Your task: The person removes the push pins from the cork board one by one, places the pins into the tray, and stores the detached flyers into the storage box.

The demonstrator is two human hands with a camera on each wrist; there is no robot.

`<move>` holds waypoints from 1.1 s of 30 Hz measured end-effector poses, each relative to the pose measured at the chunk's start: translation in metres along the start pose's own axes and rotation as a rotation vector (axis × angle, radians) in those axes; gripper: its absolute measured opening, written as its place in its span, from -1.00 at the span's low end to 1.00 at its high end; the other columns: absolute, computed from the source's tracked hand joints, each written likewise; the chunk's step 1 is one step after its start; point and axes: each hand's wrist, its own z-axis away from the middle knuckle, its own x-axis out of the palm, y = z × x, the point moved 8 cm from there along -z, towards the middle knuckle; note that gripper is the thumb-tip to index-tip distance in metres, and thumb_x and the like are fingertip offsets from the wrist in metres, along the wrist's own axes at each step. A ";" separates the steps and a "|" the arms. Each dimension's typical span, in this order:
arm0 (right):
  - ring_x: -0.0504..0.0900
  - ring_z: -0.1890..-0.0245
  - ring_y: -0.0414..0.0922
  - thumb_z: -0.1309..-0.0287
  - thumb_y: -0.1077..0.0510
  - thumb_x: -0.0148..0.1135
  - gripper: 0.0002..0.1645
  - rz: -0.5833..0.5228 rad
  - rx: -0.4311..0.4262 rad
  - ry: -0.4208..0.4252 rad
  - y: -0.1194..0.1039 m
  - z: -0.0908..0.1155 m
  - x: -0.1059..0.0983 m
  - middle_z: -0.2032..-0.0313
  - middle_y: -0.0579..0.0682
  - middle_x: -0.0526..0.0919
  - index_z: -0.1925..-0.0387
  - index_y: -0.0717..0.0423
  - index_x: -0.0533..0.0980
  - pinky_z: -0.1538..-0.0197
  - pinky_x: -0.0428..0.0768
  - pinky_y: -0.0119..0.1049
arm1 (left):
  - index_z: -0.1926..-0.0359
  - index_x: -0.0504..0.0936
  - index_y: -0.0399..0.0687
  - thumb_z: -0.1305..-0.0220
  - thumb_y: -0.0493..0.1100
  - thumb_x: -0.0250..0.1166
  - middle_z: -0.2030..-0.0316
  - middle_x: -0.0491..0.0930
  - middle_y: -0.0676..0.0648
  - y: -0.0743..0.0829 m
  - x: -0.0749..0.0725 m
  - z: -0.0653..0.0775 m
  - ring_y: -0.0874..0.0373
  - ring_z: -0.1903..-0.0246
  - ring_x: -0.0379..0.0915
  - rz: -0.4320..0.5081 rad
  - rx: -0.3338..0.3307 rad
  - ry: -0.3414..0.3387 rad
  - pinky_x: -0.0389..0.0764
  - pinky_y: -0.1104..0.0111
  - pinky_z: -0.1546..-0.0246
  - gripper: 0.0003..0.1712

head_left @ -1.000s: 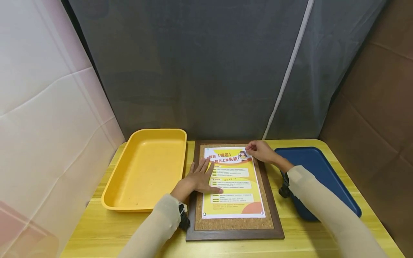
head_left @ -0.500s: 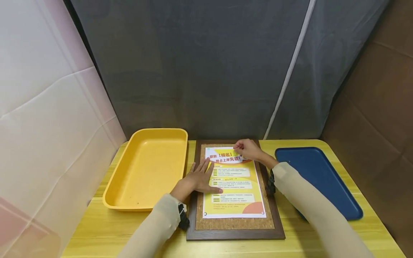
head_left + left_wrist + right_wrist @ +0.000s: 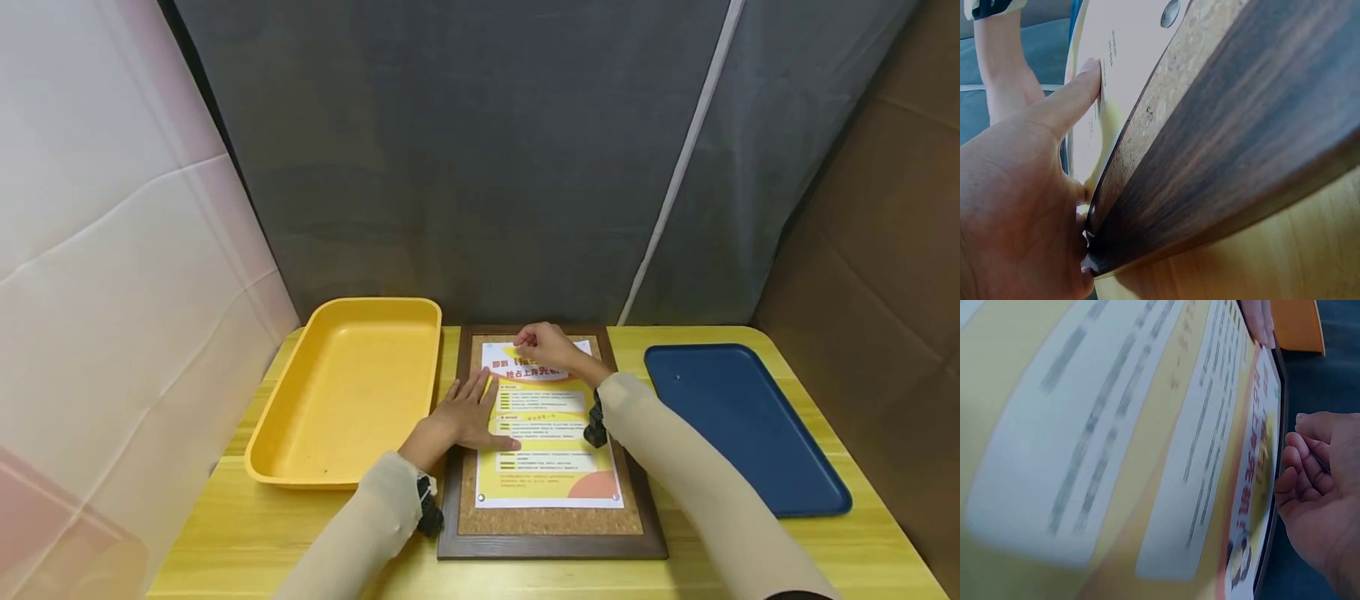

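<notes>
A yellow and white printed poster (image 3: 546, 462) lies on a cork board (image 3: 551, 522) with a dark wooden frame (image 3: 551, 547). Round thumbtacks sit at its lower corners, the left one a silver thumbtack (image 3: 1170, 12) in the left wrist view. My left hand (image 3: 465, 417) lies spread on the poster's left side, fingers straight. Over the poster's heading hovers my right hand (image 3: 546, 346), its fingers curled with thumb and index tips together. In the right wrist view the right hand (image 3: 1319, 478) shows no object; anything tiny between the fingertips is hidden.
Left of the board stands a deep yellow tray (image 3: 345, 392). A shallow blue tray (image 3: 750, 442) lies to the right, with one small shiny piece (image 3: 677, 378) in it. Grey cloth (image 3: 450, 167) hangs behind the wooden table (image 3: 247, 542).
My right hand has moved left from the poster's upper right corner to above the heading, fingers still curled. The left hand stays in place on the poster.
</notes>
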 end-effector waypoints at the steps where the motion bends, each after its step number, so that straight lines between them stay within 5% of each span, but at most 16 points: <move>1: 0.58 0.34 -0.18 -0.40 0.30 0.31 -0.87 0.002 -0.004 0.004 -0.002 -0.002 0.002 0.28 0.05 0.72 0.11 0.29 0.70 0.22 0.55 -0.37 | -0.73 -0.27 -0.08 -0.16 0.72 0.14 -0.71 -0.42 -0.17 -0.002 0.002 -0.002 -0.07 -0.69 -0.56 -0.001 -0.005 -0.002 -0.30 -0.08 -0.64 0.49; 8: 0.60 0.34 -0.19 -0.33 0.32 0.35 -0.89 0.020 -0.032 0.034 -0.011 -0.015 0.012 0.31 0.08 0.74 0.17 0.33 0.69 0.23 0.55 -0.42 | -0.72 -0.31 -0.02 -0.15 0.73 0.15 -0.69 -0.52 -0.16 -0.010 0.011 -0.013 -0.05 -0.66 -0.71 0.005 -0.031 -0.013 -0.35 -0.03 -0.64 0.50; 33: 0.58 0.37 -0.20 -0.35 0.33 0.33 -0.88 0.048 0.065 0.107 -0.006 -0.031 0.031 0.32 0.09 0.75 0.17 0.32 0.71 0.22 0.53 -0.42 | -0.72 -0.27 -0.06 -0.14 0.74 0.14 -0.70 -0.47 -0.14 -0.006 0.011 -0.011 -0.06 -0.68 -0.62 -0.012 -0.035 -0.013 -0.28 -0.02 -0.65 0.51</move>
